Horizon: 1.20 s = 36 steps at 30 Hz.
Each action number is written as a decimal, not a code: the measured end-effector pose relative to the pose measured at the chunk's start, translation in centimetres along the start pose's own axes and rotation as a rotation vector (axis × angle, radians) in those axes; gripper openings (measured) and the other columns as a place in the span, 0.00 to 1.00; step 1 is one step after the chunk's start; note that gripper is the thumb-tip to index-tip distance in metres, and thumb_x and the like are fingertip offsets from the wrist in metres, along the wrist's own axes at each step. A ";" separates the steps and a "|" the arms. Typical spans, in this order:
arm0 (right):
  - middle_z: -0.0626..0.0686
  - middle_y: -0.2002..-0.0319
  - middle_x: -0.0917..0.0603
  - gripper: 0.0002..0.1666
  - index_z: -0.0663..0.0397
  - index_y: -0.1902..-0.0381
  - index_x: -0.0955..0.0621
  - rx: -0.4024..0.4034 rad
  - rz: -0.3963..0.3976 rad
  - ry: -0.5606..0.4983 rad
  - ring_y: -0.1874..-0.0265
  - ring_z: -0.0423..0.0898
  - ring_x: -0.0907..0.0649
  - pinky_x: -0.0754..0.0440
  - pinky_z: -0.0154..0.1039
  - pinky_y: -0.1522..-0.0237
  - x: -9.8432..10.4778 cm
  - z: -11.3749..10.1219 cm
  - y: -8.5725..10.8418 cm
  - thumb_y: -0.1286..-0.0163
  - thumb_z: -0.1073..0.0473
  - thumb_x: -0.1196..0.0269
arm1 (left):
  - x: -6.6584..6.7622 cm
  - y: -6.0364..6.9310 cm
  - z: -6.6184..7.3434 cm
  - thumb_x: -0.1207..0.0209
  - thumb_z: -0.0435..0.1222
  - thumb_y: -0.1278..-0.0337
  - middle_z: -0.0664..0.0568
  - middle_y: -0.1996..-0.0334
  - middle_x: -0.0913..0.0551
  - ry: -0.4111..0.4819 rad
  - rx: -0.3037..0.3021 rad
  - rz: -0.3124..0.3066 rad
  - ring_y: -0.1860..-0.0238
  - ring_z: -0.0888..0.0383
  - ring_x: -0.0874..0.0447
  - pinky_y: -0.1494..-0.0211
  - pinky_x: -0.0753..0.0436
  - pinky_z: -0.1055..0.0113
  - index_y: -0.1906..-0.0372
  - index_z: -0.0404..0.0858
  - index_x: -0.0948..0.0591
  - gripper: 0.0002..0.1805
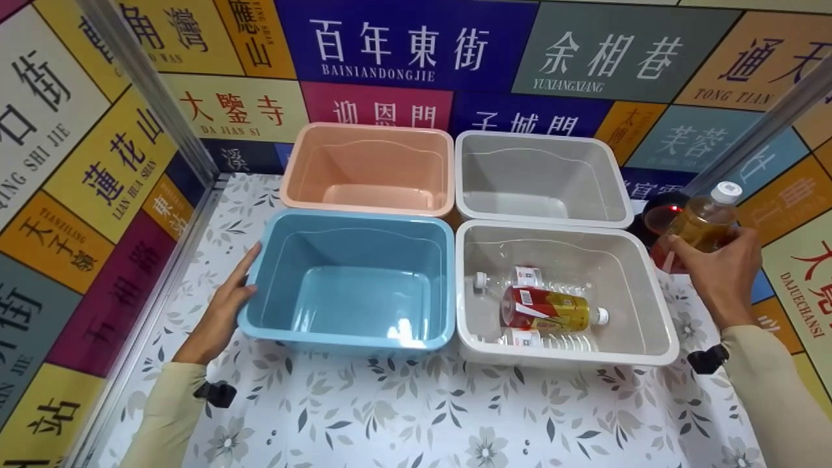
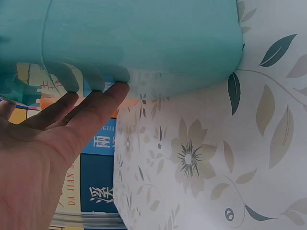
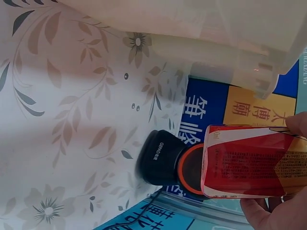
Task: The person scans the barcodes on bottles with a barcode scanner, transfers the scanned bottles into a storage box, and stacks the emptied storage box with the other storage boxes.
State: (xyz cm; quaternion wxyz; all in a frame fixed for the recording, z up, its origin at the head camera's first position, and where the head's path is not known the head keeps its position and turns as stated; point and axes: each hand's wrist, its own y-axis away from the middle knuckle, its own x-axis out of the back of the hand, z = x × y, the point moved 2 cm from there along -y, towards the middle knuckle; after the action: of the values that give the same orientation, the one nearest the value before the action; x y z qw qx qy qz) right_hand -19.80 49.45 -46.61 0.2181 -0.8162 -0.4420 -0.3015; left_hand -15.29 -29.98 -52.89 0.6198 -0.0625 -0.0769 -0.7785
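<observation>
Head view: four open-topped bins stand in a two-by-two block on a floral-patterned surface [image 1: 364,429]. Rear row: orange bin [image 1: 377,170] at left, grey bin [image 1: 539,177] at right. Front row: blue bin [image 1: 354,299] at left, off-white bin [image 1: 565,355] at right. The off-white bin contains a bottle with a red and yellow label [image 1: 546,309], lying on its side, cap to the right, between two clear bottles [image 1: 528,277], also lying down.

Left hand [image 1: 221,309]: fingers extended, fingertips against the outer left side of the blue bin. Right hand [image 1: 725,270]: fingers and thumb gripping a red-and-yellow-labelled drink bottle [image 1: 705,221], tilted, white cap uppermost. The held bottle is outside the off-white bin, to its right.

Visibility limits: the front rim hides part of the nearer clear bottle; the labelled bottle overlaps the farther one. Behind the held bottle, a black object [image 3: 158,158] with an orange ring is partly covered. Right wrist view cuts off the held bottle's cap end and most of the right hand.
</observation>
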 end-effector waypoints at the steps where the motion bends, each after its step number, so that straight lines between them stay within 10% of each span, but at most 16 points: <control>1: 0.61 0.24 0.34 0.49 0.52 0.22 0.40 0.005 0.001 0.002 0.27 0.57 0.28 0.24 0.49 0.24 0.0 -0.1 0.0 0.25 0.38 0.29 | 0.0 0.0 0.0 0.60 0.41 0.11 0.59 0.09 0.56 0.006 -0.001 -0.001 0.13 0.37 0.54 0.20 0.48 0.24 0.09 0.68 0.49 0.36; 36: 0.60 0.29 0.33 0.47 0.58 0.23 0.35 0.204 0.034 0.039 0.29 0.55 0.28 0.24 0.48 0.24 0.7 -4.3 0.7 0.26 0.43 0.27 | 0.0 0.0 0.0 0.60 0.42 0.10 0.61 0.09 0.56 0.002 0.011 -0.005 0.12 0.38 0.55 0.20 0.49 0.25 0.10 0.69 0.49 0.35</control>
State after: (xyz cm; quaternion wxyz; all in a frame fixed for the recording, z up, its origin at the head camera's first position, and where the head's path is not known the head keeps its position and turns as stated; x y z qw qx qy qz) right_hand -20.25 46.79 -43.08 0.3138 -0.7911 -0.4522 -0.2670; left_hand -15.34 -29.99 -52.85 0.6182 -0.0581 -0.0809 -0.7797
